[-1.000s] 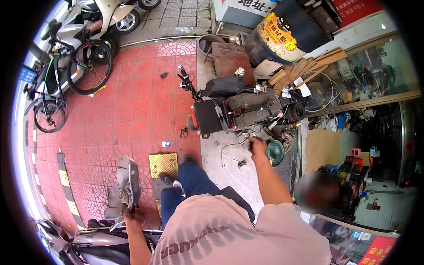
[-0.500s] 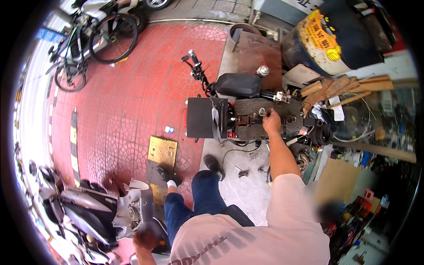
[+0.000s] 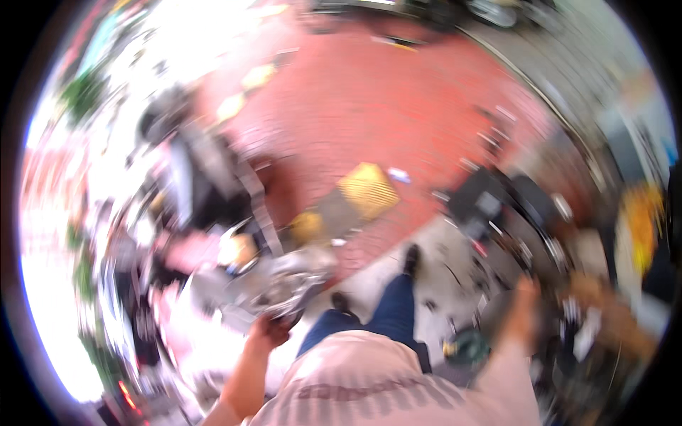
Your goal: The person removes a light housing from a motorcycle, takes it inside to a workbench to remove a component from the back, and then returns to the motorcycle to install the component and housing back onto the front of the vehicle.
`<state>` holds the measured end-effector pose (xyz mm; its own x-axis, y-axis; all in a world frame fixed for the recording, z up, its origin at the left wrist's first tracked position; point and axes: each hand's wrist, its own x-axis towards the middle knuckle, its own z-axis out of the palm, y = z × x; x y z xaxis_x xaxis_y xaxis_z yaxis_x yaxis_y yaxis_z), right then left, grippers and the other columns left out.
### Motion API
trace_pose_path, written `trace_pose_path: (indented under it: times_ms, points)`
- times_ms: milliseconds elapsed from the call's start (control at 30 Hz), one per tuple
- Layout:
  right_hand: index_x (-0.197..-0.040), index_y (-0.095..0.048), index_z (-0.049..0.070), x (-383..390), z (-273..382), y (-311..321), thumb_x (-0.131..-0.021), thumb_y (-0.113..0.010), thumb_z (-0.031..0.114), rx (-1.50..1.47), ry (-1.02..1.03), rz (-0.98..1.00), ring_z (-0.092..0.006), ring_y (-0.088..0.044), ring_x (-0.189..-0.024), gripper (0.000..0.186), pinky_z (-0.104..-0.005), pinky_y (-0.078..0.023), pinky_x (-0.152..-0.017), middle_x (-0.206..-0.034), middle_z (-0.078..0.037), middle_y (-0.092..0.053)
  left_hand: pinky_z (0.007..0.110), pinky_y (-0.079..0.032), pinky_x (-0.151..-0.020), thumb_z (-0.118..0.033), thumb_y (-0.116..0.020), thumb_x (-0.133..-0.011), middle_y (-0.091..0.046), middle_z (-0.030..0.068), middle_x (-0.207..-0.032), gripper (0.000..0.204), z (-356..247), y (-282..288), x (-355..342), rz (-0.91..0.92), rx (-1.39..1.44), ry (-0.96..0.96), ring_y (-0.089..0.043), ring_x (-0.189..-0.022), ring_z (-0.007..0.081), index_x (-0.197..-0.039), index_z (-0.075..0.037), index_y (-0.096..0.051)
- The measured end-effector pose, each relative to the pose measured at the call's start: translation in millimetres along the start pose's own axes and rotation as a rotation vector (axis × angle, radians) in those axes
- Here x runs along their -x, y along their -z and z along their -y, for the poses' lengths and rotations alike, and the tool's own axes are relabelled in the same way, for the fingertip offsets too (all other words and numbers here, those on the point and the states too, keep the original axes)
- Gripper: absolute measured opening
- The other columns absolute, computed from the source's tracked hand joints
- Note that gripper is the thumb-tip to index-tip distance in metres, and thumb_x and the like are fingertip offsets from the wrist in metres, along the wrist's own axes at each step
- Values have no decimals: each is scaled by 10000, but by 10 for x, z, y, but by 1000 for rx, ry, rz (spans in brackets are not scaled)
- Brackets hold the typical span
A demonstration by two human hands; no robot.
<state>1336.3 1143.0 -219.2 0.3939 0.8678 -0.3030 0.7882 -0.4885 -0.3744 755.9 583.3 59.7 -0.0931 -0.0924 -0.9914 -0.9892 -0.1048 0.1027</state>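
Note:
The whole view is smeared by motion. My left hand (image 3: 268, 331) is at the near edge of a grey scooter body part (image 3: 280, 280), left of my legs; its fingers are too blurred to read, and whether it holds the part is unclear. My right hand (image 3: 524, 302) reaches forward on the right, close to the rear of a two-wheeled vehicle with a black box (image 3: 477, 195) and a dark seat (image 3: 533, 199). Its fingers are smeared, so any grip is hidden.
A yellow ramp plate (image 3: 368, 190) lies on the red paving (image 3: 419, 92). Parked scooters (image 3: 192, 170) stand at the left. Beside my right arm sits a dark green round object (image 3: 469, 346), and a yellow-marked drum (image 3: 639, 220) stands at the far right.
My view has swung left, so the vehicle with the black box appears farther right and the grey scooter part lies more centrally. My left hand now shows beside that part.

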Motion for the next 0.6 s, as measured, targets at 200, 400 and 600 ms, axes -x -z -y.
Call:
trace_pose_path:
  times_ms: [200,400,600]
  points:
    - [-1124,-739,29,465,-787,-733,-913,-741,262,47,72,342,-313,-669,-818,314,-466,-526,-740,-974,-146,-713,418,-528,-718,-264,-519,-1016,-753,120,-870,247,420,774,-84,183,52,0,-642,-691,220,-1022,-89,-694]
    - [-1108,-609,89,1148,278,-1382,-924,-740,131,12,459,831,-245,-559,-469,229,-421,-415,-398,-693,-67,-591,413,-556,-661,-260,-511,-1002,-771,154,-881,280,1240,2199,-413,236,227,7,-672,-652,221,-1088,-52,-678]
    - [-1138,-675,100,3806,2320,-1411,-999,-710,388,31,756,900,-176,-579,-561,321,-350,-420,-440,-786,-35,-621,414,-586,-535,-195,-505,-968,-752,243,-823,275,1286,3747,-384,141,299,-295,-685,-558,283,-1043,29,-645]
